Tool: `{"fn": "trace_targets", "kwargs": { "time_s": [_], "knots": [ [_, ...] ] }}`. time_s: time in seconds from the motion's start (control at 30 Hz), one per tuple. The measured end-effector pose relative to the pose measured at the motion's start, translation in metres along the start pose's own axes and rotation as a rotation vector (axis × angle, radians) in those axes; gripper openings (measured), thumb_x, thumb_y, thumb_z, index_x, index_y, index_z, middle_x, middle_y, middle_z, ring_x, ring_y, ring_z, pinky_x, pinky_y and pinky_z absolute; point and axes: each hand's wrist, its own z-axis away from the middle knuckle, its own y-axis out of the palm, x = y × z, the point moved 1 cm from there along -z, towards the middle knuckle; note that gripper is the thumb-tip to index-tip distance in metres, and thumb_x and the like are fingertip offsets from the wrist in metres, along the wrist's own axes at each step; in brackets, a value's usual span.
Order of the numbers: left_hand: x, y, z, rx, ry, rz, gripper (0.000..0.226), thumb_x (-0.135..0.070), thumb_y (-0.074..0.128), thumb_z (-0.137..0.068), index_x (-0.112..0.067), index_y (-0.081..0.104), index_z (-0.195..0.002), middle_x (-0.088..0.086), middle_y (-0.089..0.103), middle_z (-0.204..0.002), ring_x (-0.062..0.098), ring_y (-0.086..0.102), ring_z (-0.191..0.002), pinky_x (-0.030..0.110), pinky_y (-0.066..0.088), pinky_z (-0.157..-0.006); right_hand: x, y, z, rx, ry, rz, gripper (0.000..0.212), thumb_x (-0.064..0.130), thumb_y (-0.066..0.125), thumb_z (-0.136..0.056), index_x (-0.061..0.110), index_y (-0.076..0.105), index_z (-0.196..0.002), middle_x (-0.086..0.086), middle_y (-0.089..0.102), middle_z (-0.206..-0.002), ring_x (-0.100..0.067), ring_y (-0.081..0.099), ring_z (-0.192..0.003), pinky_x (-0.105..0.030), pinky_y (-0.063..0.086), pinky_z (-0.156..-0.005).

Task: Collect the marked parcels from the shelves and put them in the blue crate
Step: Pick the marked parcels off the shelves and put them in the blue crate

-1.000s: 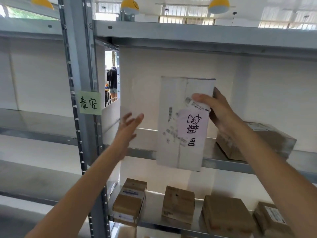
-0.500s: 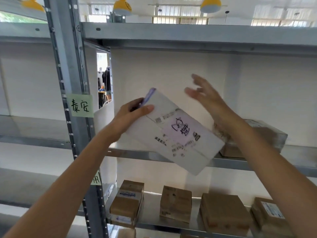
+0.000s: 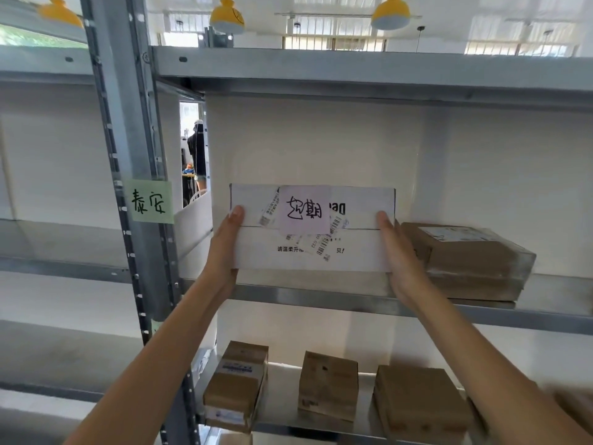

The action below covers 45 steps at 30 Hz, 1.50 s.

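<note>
Both hands are holding one white parcel (image 3: 313, 229) level in front of the middle shelf (image 3: 321, 298), and the grip is a two-sided clamp: the left hand (image 3: 224, 252) is pressing flat against the parcel's left end with its thumb lying over the front face, while the right hand (image 3: 396, 261) is doing the same at the right end, thumb on the front and the remaining fingers passing out of sight behind the box. Between the two thumbs, a pale note (image 3: 305, 208) with handwritten black characters is sitting upside down on the parcel's front, overlapping several barcode labels (image 3: 330, 239). Whether the parcel's lower edge is resting on the shelf or hanging just above it is hard to tell from this angle. Just right of the right hand, a brown taped parcel (image 3: 471, 258) is lying on the same shelf, close to the wrist. Below the grip, three brown boxes (image 3: 327, 385) are standing in a row on the lower shelf. Left of the left hand, a green handwritten tag (image 3: 149, 201) is sticking to the grey shelf upright (image 3: 125, 123).
</note>
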Motion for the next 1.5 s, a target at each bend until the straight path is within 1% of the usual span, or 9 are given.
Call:
{"fn": "trace_targets", "kwargs": {
  "time_s": [0.27, 0.47, 0.67, 0.77, 0.93, 1.03, 1.13, 1.3, 1.5],
  "knots": [
    [0.000, 0.000, -0.008, -0.023, 0.080, -0.042, 0.048, -0.054, 0.050, -0.091, -0.023, 0.059, -0.127, 0.005, 0.071, -0.112, 0.022, 0.070, -0.098, 0.033, 0.058, -0.072, 0.006, 0.003, 0.002, -0.023, -0.026, -0.028, 0.052, 0.060, 0.046, -0.092, 0.033, 0.049, -0.136, 0.012, 0.063, -0.119, -0.010, 0.060, -0.112, -0.036, 0.045, -0.103],
    [-0.001, 0.040, -0.007, 0.064, 0.157, -0.054, 0.041, -0.048, 0.051, -0.093, -0.024, 0.062, -0.124, 0.000, 0.071, -0.114, 0.018, 0.067, -0.106, 0.040, 0.053, -0.094, 0.030, -0.033, 0.013, -0.117, -0.049, -0.042, 0.035, 0.053, 0.045, -0.095, 0.032, 0.056, -0.120, 0.008, 0.069, -0.104, -0.009, 0.066, -0.091, -0.030, 0.050, -0.071],
    [0.011, 0.093, -0.002, 0.244, 0.159, -0.038, 0.044, -0.045, 0.045, -0.097, -0.022, 0.056, -0.133, 0.000, 0.069, -0.119, 0.014, 0.066, -0.106, 0.026, 0.056, -0.084, 0.047, -0.090, 0.039, -0.258, -0.128, 0.032, 0.076, 0.079, 0.056, -0.065, 0.032, 0.056, -0.126, 0.008, 0.070, -0.108, -0.012, 0.066, -0.098, -0.039, 0.051, -0.087],
    [0.029, 0.128, 0.007, 0.334, 0.136, -0.027, 0.048, -0.047, 0.047, -0.095, -0.023, 0.053, -0.136, 0.000, 0.066, -0.125, 0.017, 0.064, -0.112, 0.031, 0.055, -0.091, 0.048, -0.127, 0.064, -0.320, -0.132, 0.027, 0.061, 0.066, 0.051, -0.077, 0.032, 0.055, -0.128, 0.006, 0.067, -0.115, -0.016, 0.062, -0.105, -0.043, 0.047, -0.096],
    [0.061, 0.196, 0.026, 0.446, 0.048, 0.009, 0.045, -0.043, 0.051, -0.095, -0.021, 0.055, -0.134, 0.000, 0.064, -0.128, 0.018, 0.060, -0.118, 0.041, 0.046, -0.104, 0.060, -0.188, 0.108, -0.512, -0.104, 0.094, 0.084, 0.084, 0.066, -0.050, 0.033, 0.059, -0.116, 0.015, 0.073, -0.096, -0.002, 0.069, -0.085, -0.027, 0.053, -0.076],
    [0.077, 0.244, 0.047, 0.533, 0.012, 0.017, 0.045, -0.048, 0.053, -0.093, -0.025, 0.058, -0.131, -0.003, 0.064, -0.124, 0.012, 0.061, -0.114, 0.031, 0.047, -0.102, 0.065, -0.232, 0.136, -0.630, -0.128, 0.068, 0.035, 0.058, 0.050, -0.091, 0.035, 0.059, -0.116, 0.012, 0.069, -0.105, -0.005, 0.067, -0.091, -0.034, 0.052, -0.088],
    [0.089, 0.295, 0.076, 0.623, -0.013, 0.024, 0.033, -0.039, 0.049, -0.097, -0.023, 0.059, -0.124, -0.011, 0.066, -0.111, 0.002, 0.063, -0.100, 0.011, 0.052, -0.082, 0.069, -0.280, 0.170, -0.754, -0.080, 0.085, 0.048, 0.056, 0.046, -0.094, 0.029, 0.053, -0.133, -0.002, 0.066, -0.119, -0.022, 0.063, -0.107, -0.046, 0.050, -0.096],
    [0.118, 0.392, 0.131, 0.784, -0.082, 0.033, 0.037, -0.048, 0.050, -0.095, -0.025, 0.063, -0.121, -0.003, 0.069, -0.117, 0.017, 0.065, -0.108, 0.038, 0.053, -0.095, 0.098, -0.355, 0.241, -0.942, -0.102, 0.164, 0.044, 0.054, 0.045, -0.096, 0.024, 0.057, -0.126, -0.002, 0.070, -0.110, -0.018, 0.068, -0.095, -0.031, 0.056, -0.073],
    [0.177, 0.502, 0.238, 1.012, -0.202, 0.016, 0.035, -0.050, 0.044, -0.097, -0.027, 0.061, -0.116, -0.002, 0.070, -0.110, 0.012, 0.068, -0.093, 0.029, 0.055, -0.079, 0.107, -0.446, 0.346, -1.174, -0.084, 0.271, 0.040, 0.053, 0.043, -0.097, 0.026, 0.058, -0.123, 0.000, 0.071, -0.106, -0.018, 0.068, -0.094, -0.031, 0.056, -0.076]
  ]
}}
